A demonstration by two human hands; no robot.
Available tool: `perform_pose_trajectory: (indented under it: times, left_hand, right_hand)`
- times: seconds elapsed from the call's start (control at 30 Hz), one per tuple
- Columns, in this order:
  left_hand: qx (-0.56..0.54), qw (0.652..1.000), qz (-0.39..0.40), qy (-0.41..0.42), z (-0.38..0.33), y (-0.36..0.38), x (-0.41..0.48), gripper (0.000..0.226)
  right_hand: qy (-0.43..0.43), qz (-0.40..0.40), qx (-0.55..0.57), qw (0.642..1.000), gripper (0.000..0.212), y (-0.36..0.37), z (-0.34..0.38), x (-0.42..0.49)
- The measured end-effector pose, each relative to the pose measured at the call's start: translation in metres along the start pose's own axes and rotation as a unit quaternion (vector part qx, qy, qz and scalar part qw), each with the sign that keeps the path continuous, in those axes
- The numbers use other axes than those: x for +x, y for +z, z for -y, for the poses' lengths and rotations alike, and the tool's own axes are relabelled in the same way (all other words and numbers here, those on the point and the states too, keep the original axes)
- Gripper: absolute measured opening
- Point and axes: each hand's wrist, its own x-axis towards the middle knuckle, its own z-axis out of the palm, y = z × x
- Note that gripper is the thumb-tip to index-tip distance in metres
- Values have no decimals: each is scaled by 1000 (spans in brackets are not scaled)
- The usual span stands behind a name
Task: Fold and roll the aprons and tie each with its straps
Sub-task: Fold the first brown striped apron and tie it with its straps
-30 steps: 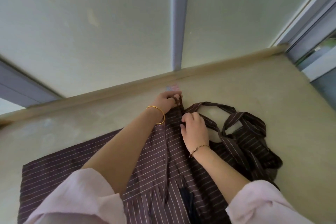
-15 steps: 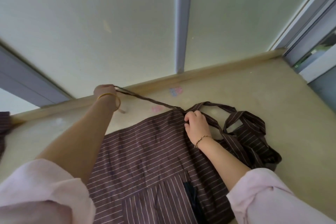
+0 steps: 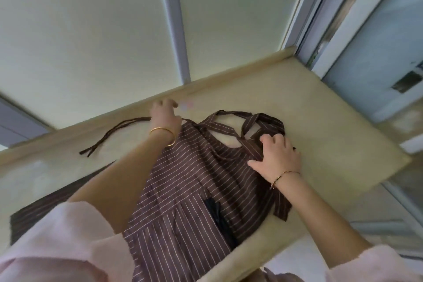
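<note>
A brown apron [image 3: 196,181] with thin white stripes lies spread on a beige ledge [image 3: 332,139]. Its long waist strap [image 3: 109,134] lies stretched out to the left along the back of the ledge. My left hand [image 3: 163,114] hovers over the apron's top left corner where that strap starts, fingers loosely extended and blurred, holding nothing. My right hand [image 3: 275,155] rests on the apron's top right part, its fingertips curled onto the crossed neck straps [image 3: 249,121]. A dark pocket opening [image 3: 217,217] shows lower down on the apron.
A pale wall with a grey vertical strip [image 3: 174,30] rises right behind the ledge. A window frame [image 3: 338,30] stands at the right end. The ledge's right and front edges drop off close to the apron. More striped cloth [image 3: 41,210] lies at the left.
My left hand pulled the waist strap out to the left, let it go on the ledge, and came back to the apron's top corner. My right hand shifted right onto the neck straps.
</note>
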Motion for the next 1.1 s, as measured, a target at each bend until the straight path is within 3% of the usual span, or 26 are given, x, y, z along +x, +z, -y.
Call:
perform_pose_trajectory:
  times: [0.07, 0.13, 0.27, 0.4, 0.47, 0.57, 0.7, 0.77, 0.87, 0.97, 1.03, 1.1]
  left_hand:
    - [-27, 988, 126, 80, -33, 25, -20, 32]
    - [-15, 971, 200, 132, -58, 49, -40, 31]
    - [22, 951, 220, 216, -86, 75, -59, 54]
    - [45, 920, 279, 273, -120, 83, -60, 81]
    - [84, 909, 308, 269, -137, 87, -62, 79]
    - [135, 897, 338, 252, -161, 95, -64, 50]
    - [167, 912, 318, 199, -169, 100, -66, 34]
    - [150, 936, 276, 160, -169, 101, -66, 32]
    - [79, 975, 170, 123, -170, 100, -73, 32]
    - [40, 983, 64, 169, -173, 99, -83, 24]
    - [44, 967, 131, 214, -174, 99, -87, 30]
    - [122, 932, 242, 240, -173, 106, -93, 49]
  right_hand:
    - [13, 64, -60, 996, 71, 6, -14, -5]
    - [8, 81, -62, 995, 59, 11, -25, -4]
    - [-19, 80, 17, 996, 35, -12, -41, 18]
    - [-91, 126, 31, 987, 32, -49, -62, 61]
    - [-101, 133, -10, 986, 29, -61, -72, 81]
    - [-86, 106, -84, 987, 23, -73, -91, 110]
    - [-70, 139, -123, 980, 23, -82, -103, 134]
    - [-82, 97, -94, 987, 22, -85, -102, 143]
    - [-197, -28, 50, 979, 33, -79, -91, 158]
    - [-263, -20, 172, 949, 50, -68, -89, 158]
    - [-227, -34, 172, 958, 45, -56, -100, 154]
    - [-161, -20, 141, 977, 35, -41, -118, 150]
